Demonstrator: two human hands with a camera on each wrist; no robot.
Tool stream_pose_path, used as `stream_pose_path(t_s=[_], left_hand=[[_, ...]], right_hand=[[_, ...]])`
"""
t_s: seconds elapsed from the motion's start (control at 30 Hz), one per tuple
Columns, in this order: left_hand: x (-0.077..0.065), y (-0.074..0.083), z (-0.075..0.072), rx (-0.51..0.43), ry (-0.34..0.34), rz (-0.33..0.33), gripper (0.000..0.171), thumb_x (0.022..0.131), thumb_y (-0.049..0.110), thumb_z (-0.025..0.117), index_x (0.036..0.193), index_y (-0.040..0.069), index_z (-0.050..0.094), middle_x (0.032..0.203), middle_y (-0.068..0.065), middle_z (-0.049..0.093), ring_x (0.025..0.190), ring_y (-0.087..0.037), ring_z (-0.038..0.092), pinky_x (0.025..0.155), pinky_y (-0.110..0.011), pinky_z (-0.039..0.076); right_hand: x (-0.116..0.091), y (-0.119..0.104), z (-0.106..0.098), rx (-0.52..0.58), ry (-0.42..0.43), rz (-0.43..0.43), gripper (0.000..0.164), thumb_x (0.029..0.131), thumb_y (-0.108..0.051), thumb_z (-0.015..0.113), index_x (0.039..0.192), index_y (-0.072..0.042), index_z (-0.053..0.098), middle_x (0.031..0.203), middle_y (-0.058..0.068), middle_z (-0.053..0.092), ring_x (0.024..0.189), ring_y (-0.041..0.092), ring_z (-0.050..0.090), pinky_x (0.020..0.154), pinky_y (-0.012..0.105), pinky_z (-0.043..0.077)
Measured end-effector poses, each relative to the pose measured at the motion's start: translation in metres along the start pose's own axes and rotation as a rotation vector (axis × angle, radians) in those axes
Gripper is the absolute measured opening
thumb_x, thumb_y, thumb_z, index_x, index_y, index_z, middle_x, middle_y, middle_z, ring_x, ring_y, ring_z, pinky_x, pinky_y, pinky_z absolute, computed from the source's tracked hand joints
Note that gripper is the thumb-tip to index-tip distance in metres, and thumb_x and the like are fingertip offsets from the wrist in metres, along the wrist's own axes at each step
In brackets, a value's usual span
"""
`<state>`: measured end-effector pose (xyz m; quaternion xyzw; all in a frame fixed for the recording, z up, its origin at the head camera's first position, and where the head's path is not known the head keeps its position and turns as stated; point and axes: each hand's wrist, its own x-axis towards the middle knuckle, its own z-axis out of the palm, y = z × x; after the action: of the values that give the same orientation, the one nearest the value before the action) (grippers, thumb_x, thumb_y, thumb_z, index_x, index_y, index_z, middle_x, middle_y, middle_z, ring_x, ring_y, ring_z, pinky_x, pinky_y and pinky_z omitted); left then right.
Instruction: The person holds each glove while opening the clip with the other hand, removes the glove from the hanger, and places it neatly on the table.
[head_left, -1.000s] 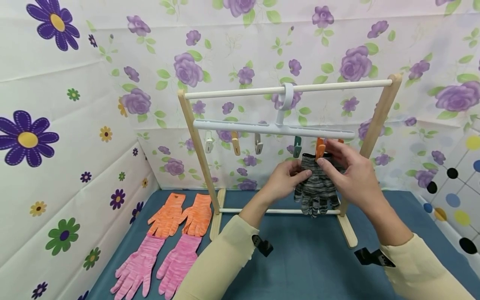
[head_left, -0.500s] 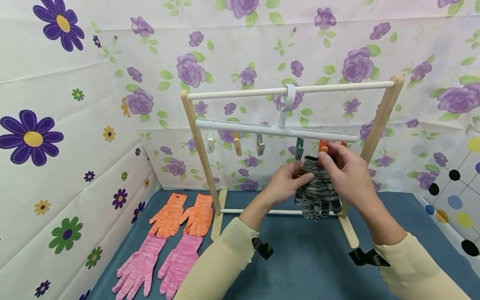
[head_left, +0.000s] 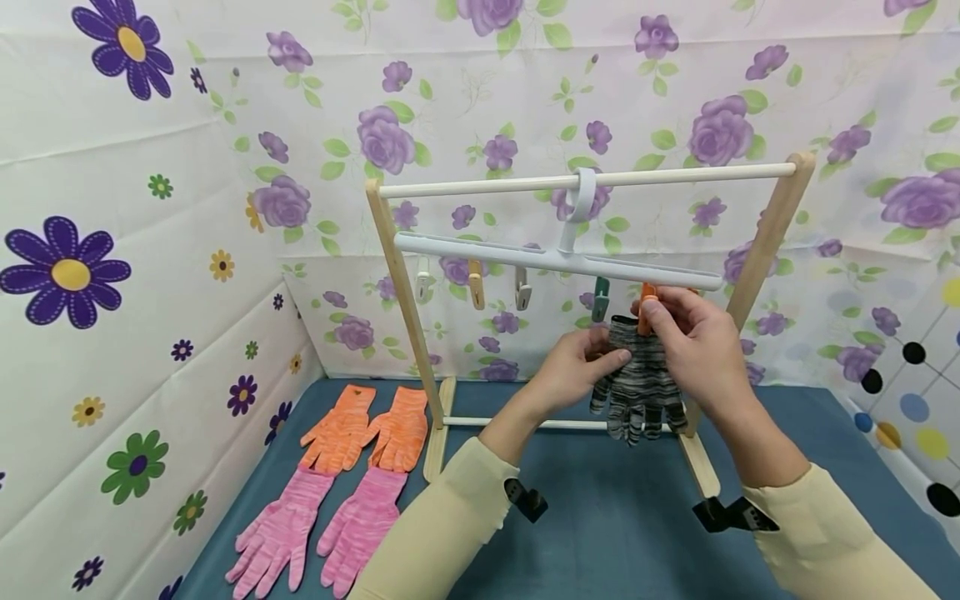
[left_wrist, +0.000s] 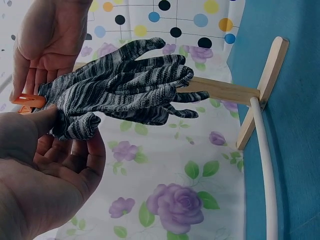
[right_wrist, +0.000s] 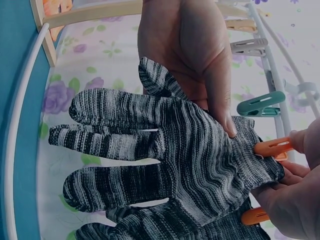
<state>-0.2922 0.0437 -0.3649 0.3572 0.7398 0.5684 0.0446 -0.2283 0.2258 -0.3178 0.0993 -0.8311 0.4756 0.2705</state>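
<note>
A black-and-grey striped knit glove (head_left: 641, 379) hangs fingers down below the right part of a white hanger (head_left: 555, 258). My left hand (head_left: 573, 371) pinches the side of its cuff end between thumb and fingers. At the top of the cuff, an orange clothespin (right_wrist: 274, 146) has its tip over the fabric, and the thumb and fingers of my right hand (head_left: 705, 350) pinch it. Behind this glove, the right wrist view shows part of a second striped glove (right_wrist: 185, 225) with another orange clothespin (right_wrist: 255, 216) at its cuff.
The hanger hooks onto a wooden rack (head_left: 772, 237). A green clothespin (head_left: 601, 300) hangs just left of the glove; grey (head_left: 522, 290), yellow (head_left: 476, 286) and white clothespins (head_left: 423, 281) hang further left. Orange gloves (head_left: 341, 429) and pink gloves (head_left: 281, 529) lie on the blue cloth.
My right thumb has shifted up from the clothespin's lower tip onto its body. The hanger's right end and the striped glove have dropped slightly. My left hand keeps its hold.
</note>
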Motion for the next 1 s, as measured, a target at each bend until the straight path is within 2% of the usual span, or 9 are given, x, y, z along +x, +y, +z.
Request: stream_pose_path(t_s=[0.17,0.53,0.73,1.0], left_hand=[[-0.0008,-0.0001,0.0008,0.011,0.001,0.003,0.025,0.110,0.024,0.064,0.091,0.009,0.057,0.072,-0.001,0.045,0.060,-0.014,0.041,0.059,-0.026,0.035],[-0.0006,-0.0017,0.0011,0.023,0.006,0.009,0.023,0.110,0.025,0.064,0.093,0.009,0.060,0.072,-0.001,0.047,0.061,-0.013,0.043,0.059,-0.026,0.036],[-0.0020,-0.0024,0.0009,0.018,0.004,0.007,0.023,0.110,0.024,0.064,0.093,0.009,0.060,0.072,-0.002,0.046,0.060,-0.014,0.042,0.058,-0.026,0.036],[-0.0057,-0.0050,0.0009,0.078,0.002,-0.006,0.019,0.109,0.024,0.065,0.097,0.010,0.062,0.075,-0.001,0.050,0.062,-0.013,0.045,0.058,-0.026,0.038]], right_hand=[[-0.0003,-0.0003,0.0012,0.016,0.018,0.018,0.045,0.111,-0.037,0.058,0.143,-0.006,0.066,0.125,0.014,0.074,0.105,0.007,0.067,0.084,0.011,0.051],[0.0018,-0.0002,0.0033,0.028,0.048,0.044,0.046,0.110,-0.042,0.058,0.138,-0.007,0.069,0.123,0.013,0.075,0.104,0.006,0.069,0.083,0.012,0.052],[0.0017,0.0010,0.0034,0.040,0.052,0.036,0.043,0.111,-0.039,0.058,0.138,-0.007,0.069,0.123,0.013,0.075,0.103,0.004,0.068,0.082,0.013,0.053],[0.0026,0.0040,0.0027,0.059,0.059,0.044,0.041,0.111,-0.035,0.058,0.140,-0.007,0.068,0.124,0.014,0.075,0.103,0.002,0.068,0.081,0.013,0.053]])
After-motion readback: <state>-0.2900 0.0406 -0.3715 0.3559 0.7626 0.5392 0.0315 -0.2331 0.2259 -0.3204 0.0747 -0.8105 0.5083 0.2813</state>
